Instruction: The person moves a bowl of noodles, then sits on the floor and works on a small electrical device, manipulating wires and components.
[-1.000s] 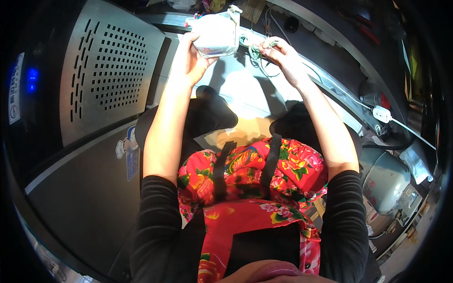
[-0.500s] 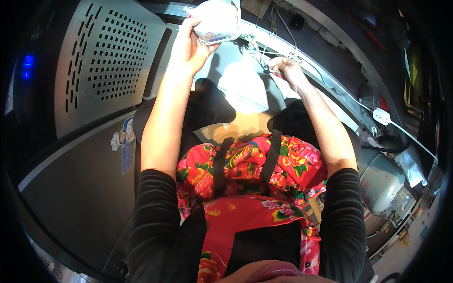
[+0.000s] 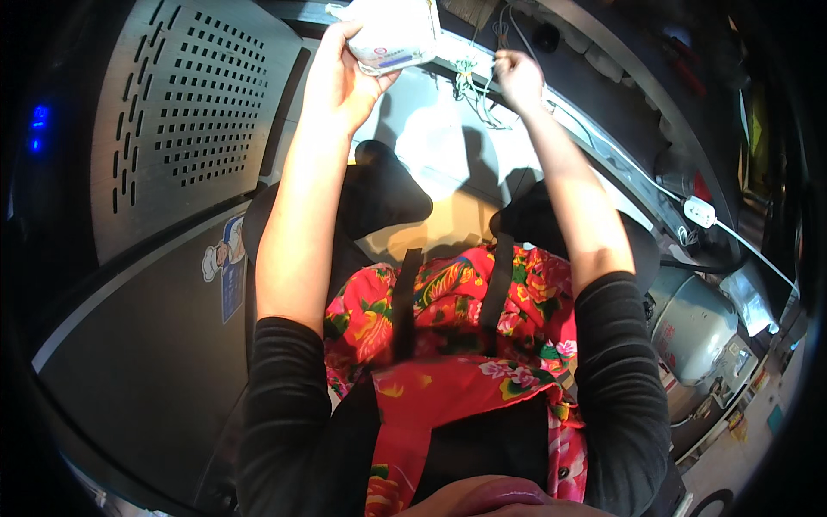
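My left hand (image 3: 345,96) is raised at the top, its fingers and thumb wrapped round the lower left of a white box-shaped thing (image 3: 393,34) with a small printed label. Bright light washes out much of its surface, so its exact kind is unclear. To its right, my right hand (image 3: 519,79) is closed, fingers curled together and slightly blurred. Whatever is in those fingers, if anything, is hidden. Beside that hand hangs a loose tangle of thin pale green and white cord (image 3: 466,79), with loops reaching down below the hand.
A perforated metal panel (image 3: 202,95) stands at the left above a dark cabinet door (image 3: 146,379). On the right, a white power strip (image 3: 699,212) lies on its cable, above a grey rounded tank-like appliance (image 3: 694,327). A red floral apron (image 3: 448,302) covers my lap.
My right hand has moved up and away from me, past the cord tangle. The cord loops now spread wider. My left hand still holds the white thing, tipped slightly and shifted a little.
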`<move>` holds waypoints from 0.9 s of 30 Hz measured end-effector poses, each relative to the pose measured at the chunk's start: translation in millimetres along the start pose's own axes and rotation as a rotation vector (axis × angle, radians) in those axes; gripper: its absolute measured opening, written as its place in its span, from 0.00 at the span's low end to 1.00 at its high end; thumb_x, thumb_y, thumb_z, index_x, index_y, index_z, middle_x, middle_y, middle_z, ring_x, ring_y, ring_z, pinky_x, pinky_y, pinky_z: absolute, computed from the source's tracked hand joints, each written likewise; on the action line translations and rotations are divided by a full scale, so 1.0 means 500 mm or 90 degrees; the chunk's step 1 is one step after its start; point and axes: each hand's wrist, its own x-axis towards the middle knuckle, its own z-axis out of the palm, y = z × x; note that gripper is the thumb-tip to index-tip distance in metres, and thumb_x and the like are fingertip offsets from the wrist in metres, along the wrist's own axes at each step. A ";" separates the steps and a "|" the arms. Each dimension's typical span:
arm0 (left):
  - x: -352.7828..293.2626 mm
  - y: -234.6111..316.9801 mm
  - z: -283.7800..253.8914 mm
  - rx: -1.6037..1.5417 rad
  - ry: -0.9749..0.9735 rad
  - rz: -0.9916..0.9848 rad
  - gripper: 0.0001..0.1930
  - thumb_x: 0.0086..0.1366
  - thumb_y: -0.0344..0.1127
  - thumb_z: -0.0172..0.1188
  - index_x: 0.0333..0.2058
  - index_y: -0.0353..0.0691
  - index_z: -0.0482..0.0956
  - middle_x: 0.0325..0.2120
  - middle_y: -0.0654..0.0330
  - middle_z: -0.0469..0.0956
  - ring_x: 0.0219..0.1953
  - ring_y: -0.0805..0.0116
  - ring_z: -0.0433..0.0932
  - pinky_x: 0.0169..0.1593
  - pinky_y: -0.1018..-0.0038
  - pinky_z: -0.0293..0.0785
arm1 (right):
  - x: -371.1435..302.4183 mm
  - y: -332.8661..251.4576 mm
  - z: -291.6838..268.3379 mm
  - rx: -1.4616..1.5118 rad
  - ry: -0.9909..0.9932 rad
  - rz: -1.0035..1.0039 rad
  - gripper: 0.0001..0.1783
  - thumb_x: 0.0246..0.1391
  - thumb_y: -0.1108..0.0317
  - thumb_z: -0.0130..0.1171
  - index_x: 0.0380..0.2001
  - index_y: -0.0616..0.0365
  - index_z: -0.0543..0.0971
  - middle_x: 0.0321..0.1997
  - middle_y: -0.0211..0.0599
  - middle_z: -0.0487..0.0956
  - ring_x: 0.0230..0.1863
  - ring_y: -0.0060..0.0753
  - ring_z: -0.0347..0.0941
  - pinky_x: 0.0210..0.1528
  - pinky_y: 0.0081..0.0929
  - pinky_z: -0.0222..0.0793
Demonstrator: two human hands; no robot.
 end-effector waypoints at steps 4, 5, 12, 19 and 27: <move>-0.006 0.002 -0.009 -0.053 -0.046 -0.009 0.26 0.62 0.44 0.58 0.56 0.38 0.66 0.53 0.53 0.70 0.56 0.58 0.69 0.55 0.63 0.70 | 0.046 0.019 -0.115 -0.165 -0.291 0.005 0.15 0.58 0.58 0.53 0.35 0.56 0.83 0.30 0.40 0.82 0.36 0.42 0.80 0.44 0.31 0.72; -0.012 0.005 -0.013 -0.096 -0.098 -0.023 0.26 0.62 0.43 0.58 0.56 0.38 0.66 0.53 0.53 0.70 0.56 0.58 0.69 0.55 0.63 0.70 | 0.030 0.022 -0.131 -0.223 -0.367 -0.040 0.15 0.57 0.60 0.51 0.34 0.57 0.83 0.31 0.45 0.82 0.37 0.44 0.79 0.45 0.35 0.72; -0.014 0.005 -0.005 -0.095 -0.237 -0.039 0.27 0.62 0.44 0.59 0.56 0.38 0.66 0.53 0.52 0.70 0.56 0.58 0.69 0.56 0.62 0.70 | -0.136 0.052 0.005 -0.322 -0.459 -0.033 0.33 0.51 0.64 0.59 0.60 0.66 0.65 0.50 0.54 0.77 0.53 0.52 0.73 0.56 0.36 0.69; -0.006 -0.019 0.023 0.040 0.026 -0.003 0.28 0.60 0.43 0.61 0.56 0.37 0.65 0.52 0.51 0.70 0.56 0.57 0.69 0.55 0.63 0.71 | -0.206 0.074 0.106 0.142 -0.358 0.189 0.22 0.54 0.70 0.61 0.51 0.67 0.73 0.34 0.27 0.74 0.35 0.20 0.69 0.42 0.17 0.67; -0.013 -0.021 0.036 0.049 0.040 -0.007 0.29 0.59 0.43 0.61 0.55 0.37 0.65 0.54 0.50 0.68 0.55 0.57 0.69 0.53 0.65 0.72 | -0.113 0.058 0.057 0.874 0.009 0.715 0.13 0.62 0.62 0.55 0.23 0.52 0.73 0.19 0.23 0.74 0.18 0.15 0.68 0.20 0.14 0.67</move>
